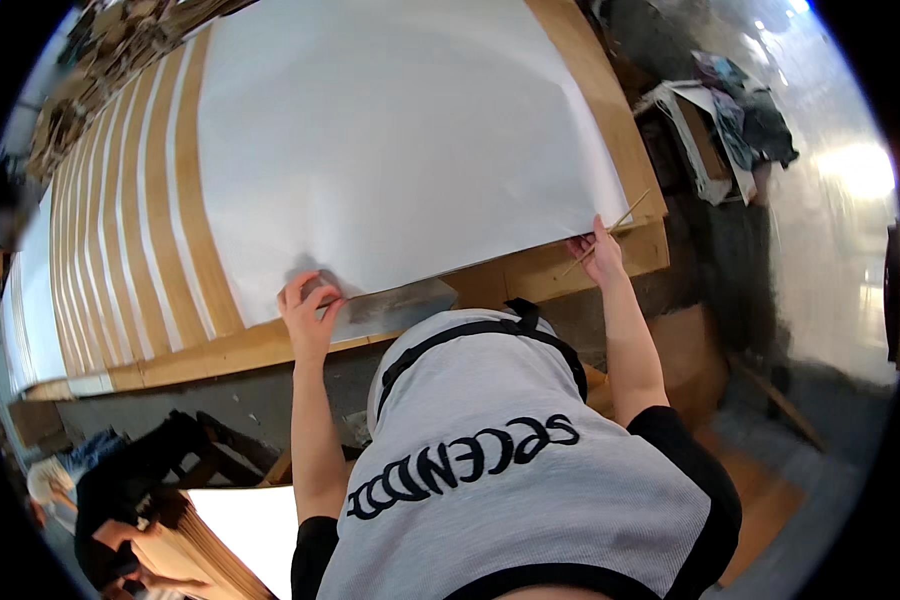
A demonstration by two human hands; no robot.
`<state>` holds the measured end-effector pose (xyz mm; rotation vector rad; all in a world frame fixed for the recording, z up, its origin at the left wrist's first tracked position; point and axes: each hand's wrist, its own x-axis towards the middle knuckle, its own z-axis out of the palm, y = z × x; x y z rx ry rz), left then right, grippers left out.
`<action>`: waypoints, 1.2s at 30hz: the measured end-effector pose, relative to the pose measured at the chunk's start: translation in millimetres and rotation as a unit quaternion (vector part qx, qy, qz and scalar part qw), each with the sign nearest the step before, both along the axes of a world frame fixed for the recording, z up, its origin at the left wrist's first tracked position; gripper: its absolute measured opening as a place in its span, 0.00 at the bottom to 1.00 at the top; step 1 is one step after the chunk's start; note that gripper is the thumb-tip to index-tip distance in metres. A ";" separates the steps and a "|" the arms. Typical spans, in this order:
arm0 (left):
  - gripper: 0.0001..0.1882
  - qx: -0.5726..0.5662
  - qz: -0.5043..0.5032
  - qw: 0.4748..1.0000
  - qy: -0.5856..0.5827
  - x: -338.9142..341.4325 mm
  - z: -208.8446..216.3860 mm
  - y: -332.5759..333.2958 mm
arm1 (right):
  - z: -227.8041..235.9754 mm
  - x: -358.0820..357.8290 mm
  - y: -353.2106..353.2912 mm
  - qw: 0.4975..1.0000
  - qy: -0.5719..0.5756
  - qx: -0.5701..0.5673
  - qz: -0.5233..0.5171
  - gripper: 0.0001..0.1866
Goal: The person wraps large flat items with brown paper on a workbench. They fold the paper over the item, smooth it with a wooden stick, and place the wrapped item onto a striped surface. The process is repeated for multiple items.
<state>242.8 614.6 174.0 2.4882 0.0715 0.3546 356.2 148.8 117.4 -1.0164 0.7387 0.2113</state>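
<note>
Head view: the left hand is nearly closed, thumb and fingertips pinched together at the near edge of a large white paper sheet, a little in from its near left corner. The right hand is closed around a thin wooden stick beside the near right corner; whether it also grips the paper, I cannot tell. The sheet lies broad and flat, with brown board showing past its right side and staggered brown and white strips at its left. It looks light for its spread, limp and smooth, so it would probably slide easily and crease under a hard pinch. Both near corners seem the best hold, thumbs above, edge kept taut. Farther off, at lower left, a co-worker bends over another brown stack.
</note>
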 end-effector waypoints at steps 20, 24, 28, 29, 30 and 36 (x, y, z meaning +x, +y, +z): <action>0.08 0.024 -0.002 0.996 0.083 10.9 0.4 -14.8 | -68.5 2.5 -25.1 0.997 0.034 0.008 -0.070 0.11; 0.08 0.047 0.015 0.993 0.111 10.5 3.5 -20.2 | -40.5 -8.9 -43.3 0.970 0.106 -0.201 0.087 0.16; 0.07 0.049 0.048 0.990 0.126 13.3 7.7 -29.1 | -59.4 -32.0 -53.4 0.849 -0.008 -0.486 0.207 0.19; 0.07 0.046 0.051 0.989 0.131 15.1 9.7 -33.3 | -68.7 -34.0 -58.7 0.843 0.011 -0.487 0.230 0.20; 0.07 0.043 0.058 0.988 0.136 17.1 13.2 -35.2 | -68.3 -33.1 -64.1 0.896 0.117 -0.330 0.273 0.21; 0.07 0.080 0.096 0.986 0.111 16.2 5.3 -27.3 | 13.6 -8.1 0.8 0.813 -0.117 -0.357 0.446 0.17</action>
